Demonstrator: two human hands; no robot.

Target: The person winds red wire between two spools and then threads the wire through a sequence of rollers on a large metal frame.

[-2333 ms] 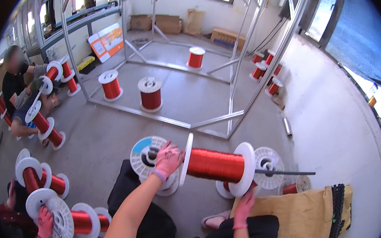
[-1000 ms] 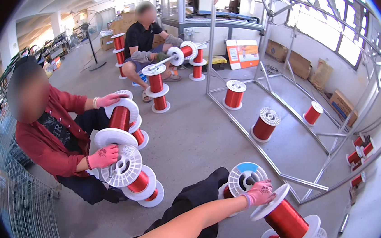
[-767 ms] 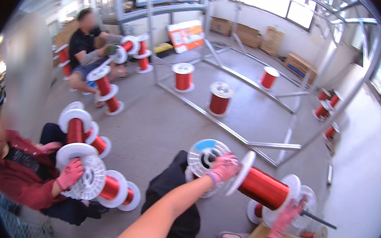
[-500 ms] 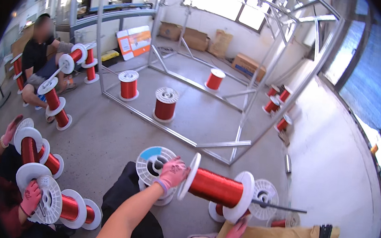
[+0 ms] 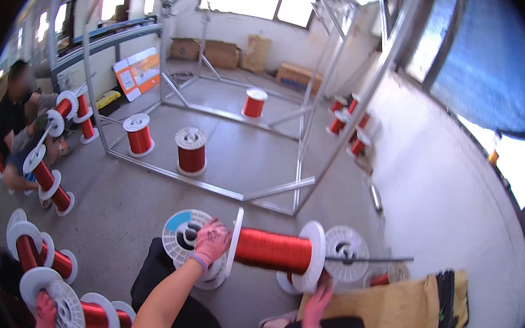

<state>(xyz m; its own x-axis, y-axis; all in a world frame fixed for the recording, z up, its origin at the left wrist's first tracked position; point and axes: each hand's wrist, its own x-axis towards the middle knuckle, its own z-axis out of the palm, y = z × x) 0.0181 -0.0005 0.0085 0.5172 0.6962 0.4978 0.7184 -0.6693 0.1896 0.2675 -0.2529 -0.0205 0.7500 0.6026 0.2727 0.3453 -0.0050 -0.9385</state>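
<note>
In front of me a spool of red wire (image 5: 273,250) with white flanges lies sideways. From its right end sticks a dark rod (image 5: 379,259). My left hand (image 5: 213,242), in a pink glove, is closed against the outer face of the left flange; what its fingers grip there is hidden. Just below the right flange, my right hand (image 5: 317,306), also gloved in pink, points its stretched fingers up at the rim. They seem to touch it, but the tips are partly hidden. Behind my left hand stands a white-flanged spool with a blue patch (image 5: 177,221).
Another white flange (image 5: 346,254) shows behind the rod. Brown sacking (image 5: 380,321) covers something at my right. A metal frame (image 5: 210,189) stands ahead, with upright red spools (image 5: 192,151) inside. At left, a co-worker's gloved hand (image 5: 45,312) holds a spool; another person (image 5: 21,105) sits farther back.
The view has turned right, so the surroundings shift left. The held spool lies more level. My right hand has dropped slightly from the flange's rim; my left hand stays at the left flange.
</note>
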